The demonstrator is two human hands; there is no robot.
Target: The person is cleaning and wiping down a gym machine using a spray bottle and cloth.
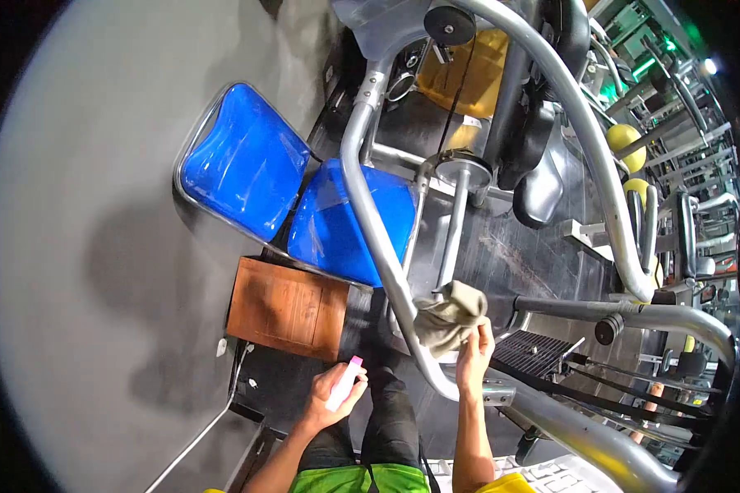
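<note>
A curved silver steel frame of a gym machine (370, 238) sweeps across my view, its tube running from the top of the picture down past my knees, with 2 glossy blue padded seat cushions (247, 164) sitting just left of it and a brown wooden box (286, 308) on the dark floor below them. Rows of other machines fill the right side, too small to describe.

My right hand (474, 355) pinches a crumpled grey-beige cleaning cloth (448, 316) between thumb and fingers, the cloth bunched above the hand and pressed against the steel tube just where it bends. My left hand (330, 396) is wrapped around a small white spray bottle with a pink cap (345, 381), held low over my left knee, near the wooden box and well apart from the cloth.

As I judge it, the grip on the cloth is light and high on the fabric, so a firm wipe along the round tube could drag it out of my fingers. The tube is narrow and curved, and the cloth may slide off to 1 side. The bottle points away from the frame; any spray from there would likely land on the floor or the box.
</note>
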